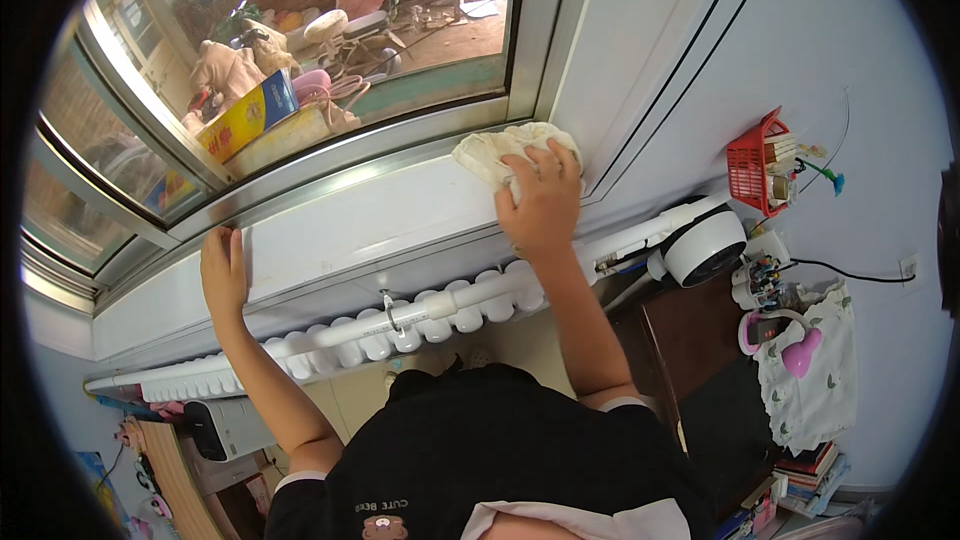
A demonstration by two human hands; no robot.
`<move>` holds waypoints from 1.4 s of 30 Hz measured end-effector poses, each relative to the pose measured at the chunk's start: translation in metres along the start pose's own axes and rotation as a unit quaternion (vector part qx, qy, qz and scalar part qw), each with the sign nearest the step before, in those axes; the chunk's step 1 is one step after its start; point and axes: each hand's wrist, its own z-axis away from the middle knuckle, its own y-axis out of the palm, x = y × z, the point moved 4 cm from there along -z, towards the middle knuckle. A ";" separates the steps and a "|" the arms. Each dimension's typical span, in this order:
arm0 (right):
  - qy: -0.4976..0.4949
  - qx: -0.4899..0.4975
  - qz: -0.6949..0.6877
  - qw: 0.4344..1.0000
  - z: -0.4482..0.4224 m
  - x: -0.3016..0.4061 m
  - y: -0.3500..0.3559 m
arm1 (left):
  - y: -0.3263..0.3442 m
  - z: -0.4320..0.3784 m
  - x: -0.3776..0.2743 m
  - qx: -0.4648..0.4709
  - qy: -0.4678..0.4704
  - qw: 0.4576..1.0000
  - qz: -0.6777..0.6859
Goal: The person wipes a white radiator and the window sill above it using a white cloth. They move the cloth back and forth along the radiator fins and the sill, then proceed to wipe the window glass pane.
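At the right end of a white windowsill (367, 229), my right hand (544, 210) presses a crumpled cream cloth (478, 153) into the corner where sill, window frame and side wall meet. Its fingers spread over the cloth, which touches the lower metal rail. My left hand (223, 277) is at the left part of the sill, fingertips against the metal window frame (322, 174), with nothing in it. Beyond the glass of the sliding window (420, 82), a yellow and blue box (251, 116) stands among piled goods.
Below the sill run a white pipe (480, 292) and a white radiator (349, 352). To the right are a white fan (705, 246), a red basket (747, 165) on the wall, a pink lamp (801, 351) and a dark brown desk (690, 330). A white printer (232, 427) stands lower left.
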 end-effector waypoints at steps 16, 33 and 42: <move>-0.124 -0.131 -0.089 0.980 0.035 -0.017 0.007 | 0.014 0.001 -0.011 -0.024 0.024 0.999 -0.038; -0.099 -0.131 -0.125 0.978 0.063 0.093 0.042 | 0.009 0.004 -0.031 -0.053 0.015 0.995 -0.079; -0.035 -0.096 -0.021 0.995 0.048 0.006 0.010 | 0.006 0.007 -0.022 -0.071 0.022 0.996 -0.052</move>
